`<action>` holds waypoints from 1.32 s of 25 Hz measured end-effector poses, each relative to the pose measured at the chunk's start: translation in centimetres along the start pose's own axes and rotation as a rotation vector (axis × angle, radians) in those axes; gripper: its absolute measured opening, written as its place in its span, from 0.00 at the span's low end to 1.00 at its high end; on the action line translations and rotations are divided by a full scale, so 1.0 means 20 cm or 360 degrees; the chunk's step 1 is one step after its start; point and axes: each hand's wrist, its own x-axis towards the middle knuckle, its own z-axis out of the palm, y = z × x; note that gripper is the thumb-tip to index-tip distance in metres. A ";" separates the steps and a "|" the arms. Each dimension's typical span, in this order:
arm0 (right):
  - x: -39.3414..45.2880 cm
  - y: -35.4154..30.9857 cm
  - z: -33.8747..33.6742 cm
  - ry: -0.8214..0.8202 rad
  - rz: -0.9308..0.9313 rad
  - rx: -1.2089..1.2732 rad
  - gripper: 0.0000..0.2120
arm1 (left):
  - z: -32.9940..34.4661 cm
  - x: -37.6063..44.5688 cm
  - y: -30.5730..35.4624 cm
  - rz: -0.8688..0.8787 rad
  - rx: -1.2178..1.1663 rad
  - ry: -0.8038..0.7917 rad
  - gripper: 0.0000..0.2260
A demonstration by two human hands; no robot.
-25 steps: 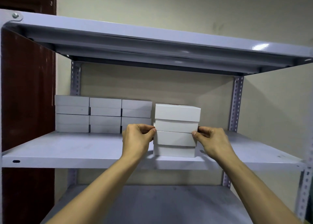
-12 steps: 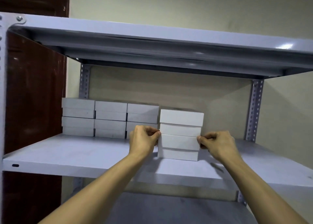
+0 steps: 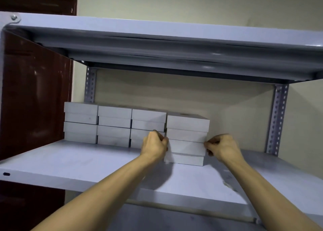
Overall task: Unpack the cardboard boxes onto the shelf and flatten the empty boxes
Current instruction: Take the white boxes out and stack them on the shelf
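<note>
Here, in the head view, a grey metal shelf (image 3: 73, 162) carries a row of white boxes along its back. Three stacks (image 3: 114, 125) of them stand side by side at the left, touching one another. A fourth stack (image 3: 187, 139), two lidded boxes high, sits just to their right and slightly nearer the front edge, touching the third. The left hand (image 3: 154, 144) has its fingers curled against the left side of this stack at its lower box, pinching it. The right hand (image 3: 222, 147) grips the opposite side at the same height, fingers curled. Both forearms reach up from below. An upper shelf (image 3: 157, 38) spans overhead, and a dark red door (image 3: 33, 94) stands at the left behind the frame
</note>
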 end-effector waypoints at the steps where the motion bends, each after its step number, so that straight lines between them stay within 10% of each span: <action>1: 0.02 0.00 0.01 -0.0008 0.0037 0.0034 0.10 | 0.01 0.00 0.01 0.0030 0.0091 -0.0026 0.07; 19: 0.24 0.02 0.15 -0.0398 0.0115 -0.0074 0.07 | 0.05 0.07 0.04 0.0416 0.1078 -0.0577 0.18; 23: 0.22 -0.02 0.14 -0.0535 0.0042 -0.0279 0.24 | 0.08 0.10 0.02 0.0430 0.1160 -0.0570 0.17; 33: 0.09 -0.03 0.11 -0.0383 -0.0165 -0.0420 0.29 | 0.03 0.07 0.02 0.0532 0.1157 -0.0497 0.18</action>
